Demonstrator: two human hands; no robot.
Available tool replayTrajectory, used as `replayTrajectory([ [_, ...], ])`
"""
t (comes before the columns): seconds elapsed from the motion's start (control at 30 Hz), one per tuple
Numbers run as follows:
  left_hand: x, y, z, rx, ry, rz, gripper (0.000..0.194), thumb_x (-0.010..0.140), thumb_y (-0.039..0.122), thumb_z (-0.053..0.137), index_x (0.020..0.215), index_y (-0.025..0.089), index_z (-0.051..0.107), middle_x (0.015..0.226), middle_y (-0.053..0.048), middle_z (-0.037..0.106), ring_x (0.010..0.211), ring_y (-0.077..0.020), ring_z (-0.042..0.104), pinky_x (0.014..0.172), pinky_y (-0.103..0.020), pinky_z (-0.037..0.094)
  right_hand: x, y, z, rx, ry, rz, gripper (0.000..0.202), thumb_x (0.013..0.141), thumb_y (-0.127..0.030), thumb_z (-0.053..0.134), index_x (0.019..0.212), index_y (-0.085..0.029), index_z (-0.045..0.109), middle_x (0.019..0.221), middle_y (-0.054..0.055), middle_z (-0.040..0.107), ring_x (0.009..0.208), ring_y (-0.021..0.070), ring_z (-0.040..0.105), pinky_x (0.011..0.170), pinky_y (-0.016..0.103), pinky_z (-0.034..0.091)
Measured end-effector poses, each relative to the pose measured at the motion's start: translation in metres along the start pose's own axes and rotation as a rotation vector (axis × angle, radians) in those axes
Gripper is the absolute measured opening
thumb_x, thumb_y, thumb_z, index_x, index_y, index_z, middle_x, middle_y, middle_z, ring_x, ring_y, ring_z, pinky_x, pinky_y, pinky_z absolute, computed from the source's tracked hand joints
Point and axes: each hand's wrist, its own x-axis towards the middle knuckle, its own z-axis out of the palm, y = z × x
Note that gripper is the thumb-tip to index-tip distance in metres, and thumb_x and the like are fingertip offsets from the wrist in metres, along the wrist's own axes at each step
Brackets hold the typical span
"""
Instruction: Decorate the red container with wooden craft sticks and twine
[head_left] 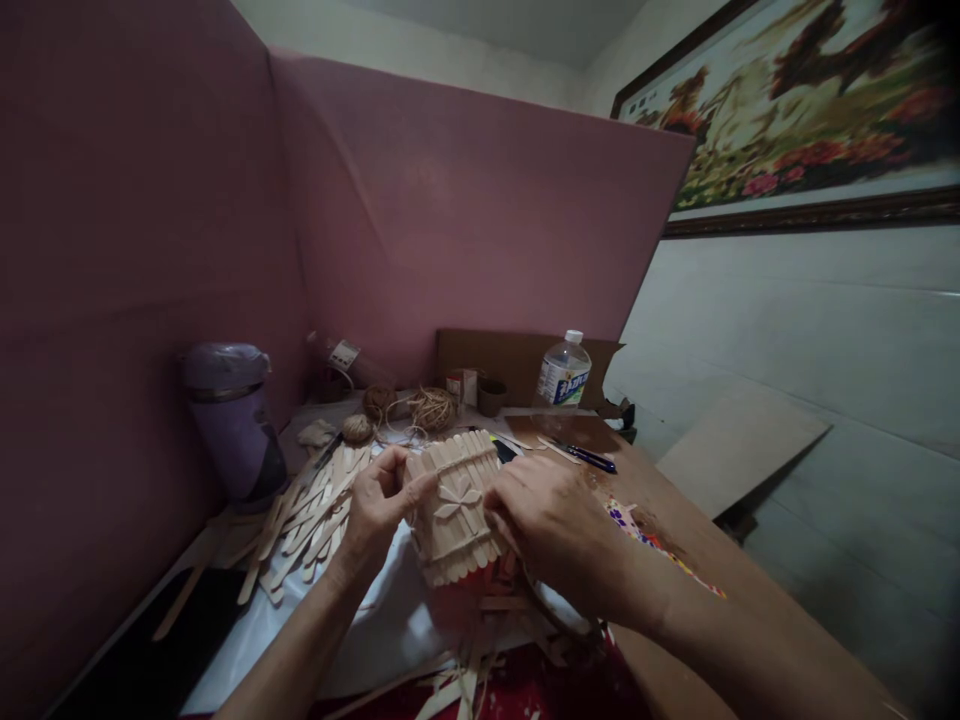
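Observation:
A craft piece made of wooden sticks (459, 515) is held up in the middle, with twine bands across its top and bottom and a flower of pale petals on its front. My left hand (386, 495) grips its left edge, thumb over the front. At its right edge my right hand (540, 505) is closed, knuckles up; what its fingertips pinch is hidden. A strip of cord hangs below the right hand. Loose wooden sticks (322, 515) lie in a pile to the left of the piece.
A purple tumbler (236, 425) stands at the left. Twine balls (432, 408), a small pot (491, 397) and a plastic bottle (564, 375) are at the back. Blue-handled scissors (592, 459) lie at the right. Wood scraps (469, 685) lie at the front edge.

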Motion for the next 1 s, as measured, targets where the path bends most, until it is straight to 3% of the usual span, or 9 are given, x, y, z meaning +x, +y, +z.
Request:
replayTrajectory([
  [0.13,0.0,0.0,0.001,-0.01,-0.002,0.007,0.027,0.067,0.035,0.072,0.07,0.017,0.051,0.059,0.005,0.048,0.054,-0.0089,0.043,0.051,-0.02,0.035,0.001,-0.003,0.0,-0.124,0.003,-0.038,0.016,0.084,-0.013,0.05,0.07,-0.016,0.056,0.069,0.006,0.06,0.063,0.0177,0.047,0.06,0.031,0.029],
  [0.27,0.0,0.001,0.002,-0.017,-0.008,0.001,0.027,0.068,0.035,0.072,0.071,0.017,0.052,0.061,0.004,0.051,0.056,-0.0094,0.045,0.053,-0.021,0.036,-0.002,-0.003,0.009,-0.085,0.018,-0.018,0.012,0.084,-0.01,0.049,0.075,-0.015,0.055,0.074,0.007,0.059,0.066,0.0184,0.048,0.061,0.03,0.032],
  [0.5,0.0,0.001,0.005,-0.021,-0.009,0.021,0.027,0.067,0.035,0.072,0.068,0.016,0.052,0.059,0.004,0.048,0.055,-0.0086,0.043,0.052,-0.02,0.035,-0.011,0.002,0.02,0.252,0.069,0.186,0.011,0.085,-0.011,0.042,0.079,-0.016,0.05,0.08,0.007,0.057,0.073,0.0187,0.049,0.065,0.03,0.039],
  [0.73,0.002,-0.006,0.002,-0.037,0.002,-0.008,0.026,0.068,0.035,0.071,0.07,0.016,0.052,0.061,0.004,0.05,0.056,-0.009,0.045,0.054,-0.02,0.036,-0.011,0.014,0.009,0.594,0.174,0.476,0.013,0.091,-0.019,0.041,0.08,-0.018,0.049,0.074,0.001,0.055,0.068,0.0136,0.051,0.062,0.025,0.038],
  [1.0,0.002,-0.002,0.003,-0.01,0.006,0.009,0.025,0.068,0.035,0.071,0.071,0.016,0.054,0.061,0.004,0.051,0.056,-0.0092,0.046,0.053,-0.02,0.037,-0.009,0.007,0.002,0.352,0.028,0.179,0.007,0.085,-0.014,0.052,0.081,-0.016,0.057,0.082,0.004,0.06,0.081,0.0174,0.052,0.073,0.031,0.036],
])
